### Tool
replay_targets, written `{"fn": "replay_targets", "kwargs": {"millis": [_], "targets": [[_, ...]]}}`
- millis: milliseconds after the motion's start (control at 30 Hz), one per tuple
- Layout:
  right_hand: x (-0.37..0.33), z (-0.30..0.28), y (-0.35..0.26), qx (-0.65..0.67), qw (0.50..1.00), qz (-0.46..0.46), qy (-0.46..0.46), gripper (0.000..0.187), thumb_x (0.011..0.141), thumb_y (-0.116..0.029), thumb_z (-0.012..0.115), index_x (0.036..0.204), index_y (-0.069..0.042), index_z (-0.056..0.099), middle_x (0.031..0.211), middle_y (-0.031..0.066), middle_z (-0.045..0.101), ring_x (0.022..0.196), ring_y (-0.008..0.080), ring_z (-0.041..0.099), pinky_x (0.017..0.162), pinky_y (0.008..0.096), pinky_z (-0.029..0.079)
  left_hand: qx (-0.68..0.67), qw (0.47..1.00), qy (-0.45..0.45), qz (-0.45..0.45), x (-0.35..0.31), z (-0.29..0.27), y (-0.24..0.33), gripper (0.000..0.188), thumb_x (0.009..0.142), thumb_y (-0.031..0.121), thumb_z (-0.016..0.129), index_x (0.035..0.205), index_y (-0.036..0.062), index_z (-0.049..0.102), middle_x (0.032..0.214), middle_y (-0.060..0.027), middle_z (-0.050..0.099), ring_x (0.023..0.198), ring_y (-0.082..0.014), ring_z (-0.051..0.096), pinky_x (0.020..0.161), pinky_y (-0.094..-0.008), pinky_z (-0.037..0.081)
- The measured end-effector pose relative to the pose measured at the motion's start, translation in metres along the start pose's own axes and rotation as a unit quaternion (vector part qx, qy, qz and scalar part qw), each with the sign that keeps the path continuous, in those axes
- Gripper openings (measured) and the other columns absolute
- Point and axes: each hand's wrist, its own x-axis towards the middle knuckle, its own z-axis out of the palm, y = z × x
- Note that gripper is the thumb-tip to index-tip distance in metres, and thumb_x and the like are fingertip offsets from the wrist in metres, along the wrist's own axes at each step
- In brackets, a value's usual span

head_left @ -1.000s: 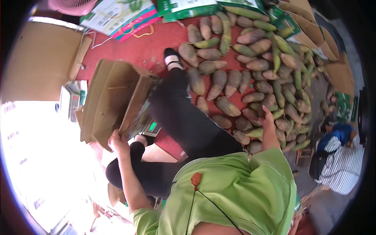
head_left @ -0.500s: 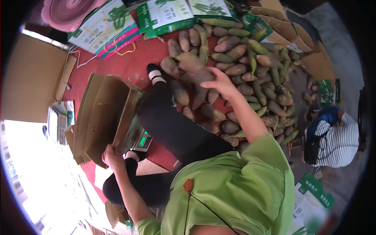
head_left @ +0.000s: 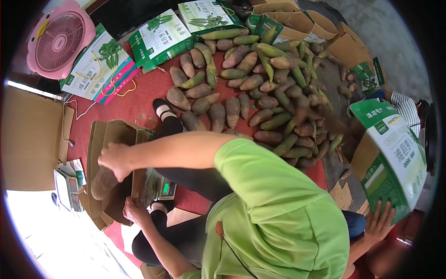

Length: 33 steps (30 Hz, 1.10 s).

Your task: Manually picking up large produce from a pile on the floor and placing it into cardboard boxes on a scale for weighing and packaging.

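Observation:
My right hand [head_left: 116, 161] is across my body over an open cardboard box [head_left: 121, 132], closed on one end of a muddy radish [head_left: 103, 183]. The radish points down into the box opening. At the box's near right edge, my left hand [head_left: 136, 212] grips the cardboard with bent fingers. Against the box's right side is a scale with a lit green display [head_left: 166, 188], partly hidden by the box and my leg. A large heap of green and brown radishes [head_left: 274, 122] covers the red mat beyond my right arm.
A pink fan [head_left: 60, 42] and printed gift boxes [head_left: 160, 35] line the back. Another scale [head_left: 68, 188] stands left of the box. At right, another person's hand [head_left: 380, 223] touches a green-and-white carton [head_left: 395, 156]. Opened cartons [head_left: 290, 21] stand behind the heap.
My right hand has moved left from the heap to the box, carrying a radish. My left hand stays on the box edge. A carton with another person's hand has appeared at right.

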Motion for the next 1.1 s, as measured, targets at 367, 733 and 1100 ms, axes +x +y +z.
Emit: {"fn": "replay_targets", "kwargs": {"millis": [367, 733, 1100], "targets": [[-0.053, -0.012, 0.010, 0.216, 0.945, -0.059, 0.238, 0.030, 0.073, -0.020, 0.069, 0.099, -0.005, 0.065, 0.096, 0.0127, 0.063, 0.095, 0.0299, 0.060, 0.084, 0.0421, 0.046, -0.007, 1.000, -0.002, 0.002, -0.002, 0.004, -0.002, 0.015, 0.079, 0.012, 0.057, 0.090, 0.0020, 0.056, 0.086, -0.0162, 0.062, 0.085, -0.0366, 0.058, 0.079, -0.0470, 0.041], [-0.281, -0.002, 0.172, 0.101, 0.891, 0.302, 0.324, 0.021, 0.077, -0.014, 0.065, 0.096, -0.007, 0.065, 0.093, 0.0151, 0.065, 0.088, 0.0329, 0.063, 0.077, 0.0394, 0.050, 0.014, 1.000, 0.000, 0.001, -0.006, 0.000, -0.001, 0.019, 0.079, 0.012, 0.056, 0.094, 0.0013, 0.056, 0.090, -0.0171, 0.063, 0.088, -0.0362, 0.059, 0.079, -0.0458, 0.041], [-0.467, 0.055, 0.233, 0.030, 0.717, 0.634, 0.290, 0.024, 0.078, -0.019, 0.064, 0.098, -0.008, 0.068, 0.094, 0.0197, 0.066, 0.093, 0.0352, 0.063, 0.083, 0.0413, 0.049, -0.011, 0.999, 0.037, 0.032, -0.001, 0.003, -0.002, 0.014, 0.076, 0.008, 0.061, 0.085, 0.0005, 0.055, 0.079, -0.0192, 0.062, 0.078, -0.0391, 0.059, 0.071, -0.0476, 0.043]]}}
